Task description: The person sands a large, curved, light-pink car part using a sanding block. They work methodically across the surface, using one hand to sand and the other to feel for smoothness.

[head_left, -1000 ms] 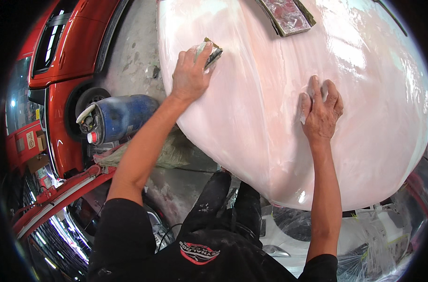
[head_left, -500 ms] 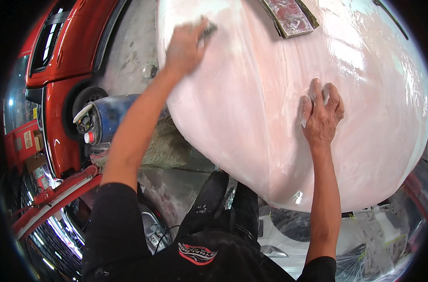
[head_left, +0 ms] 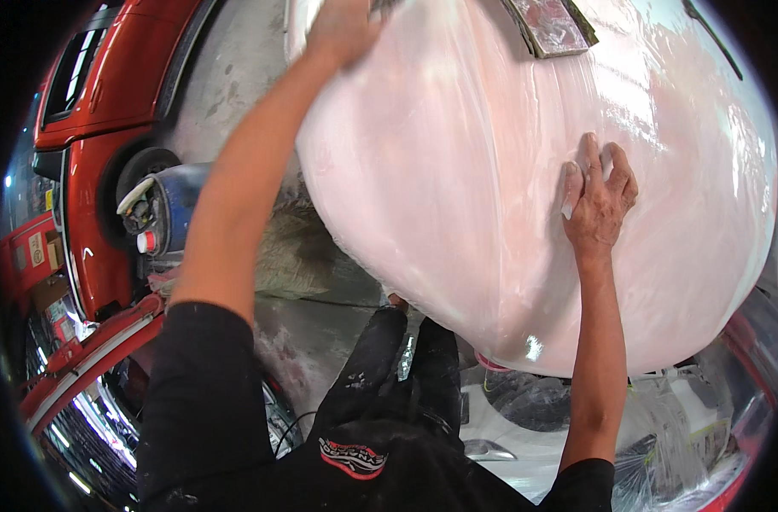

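A large rounded pale pink car body panel (head_left: pixel 457 196) fills the middle and right of the view, wet and glossy. My left hand (head_left: pixel 342 30) reaches far up to its upper left edge, closed on a sanding block (head_left: pixel 384 7) that is mostly cut off by the frame. My right hand (head_left: pixel 598 200) lies flat on the panel's right side, fingers spread, holding nothing.
A flat board with grey smeared filler (head_left: pixel 551 26) lies on top of the panel. A red car (head_left: pixel 107 94) stands at the left, with a blue drum (head_left: pixel 171 213) beside its wheel. Plastic sheeting (head_left: pixel 662 435) covers things at lower right. Wet concrete floor lies below.
My left hand has slid the sanding block up and away along the panel's left edge, from mid-panel to the top of the view. My right hand has stayed planted.
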Tool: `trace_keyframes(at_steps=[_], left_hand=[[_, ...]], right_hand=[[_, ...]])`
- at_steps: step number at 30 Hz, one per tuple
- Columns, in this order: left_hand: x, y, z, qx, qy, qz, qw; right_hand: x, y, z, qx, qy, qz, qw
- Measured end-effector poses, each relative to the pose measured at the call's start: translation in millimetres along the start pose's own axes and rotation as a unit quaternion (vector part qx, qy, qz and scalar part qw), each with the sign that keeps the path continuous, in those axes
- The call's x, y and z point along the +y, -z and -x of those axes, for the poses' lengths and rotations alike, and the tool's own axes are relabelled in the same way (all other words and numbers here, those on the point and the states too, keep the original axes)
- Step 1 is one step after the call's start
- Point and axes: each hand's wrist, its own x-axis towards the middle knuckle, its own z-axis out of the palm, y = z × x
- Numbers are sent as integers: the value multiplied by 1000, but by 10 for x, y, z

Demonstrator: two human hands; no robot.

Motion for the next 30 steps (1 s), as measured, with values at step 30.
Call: trace_keyframes(at_steps=[30], left_hand=[[3166, 615, 3464, 5, 41, 130, 991]], right_hand=[[189, -155, -20, 23, 53, 59, 997]])
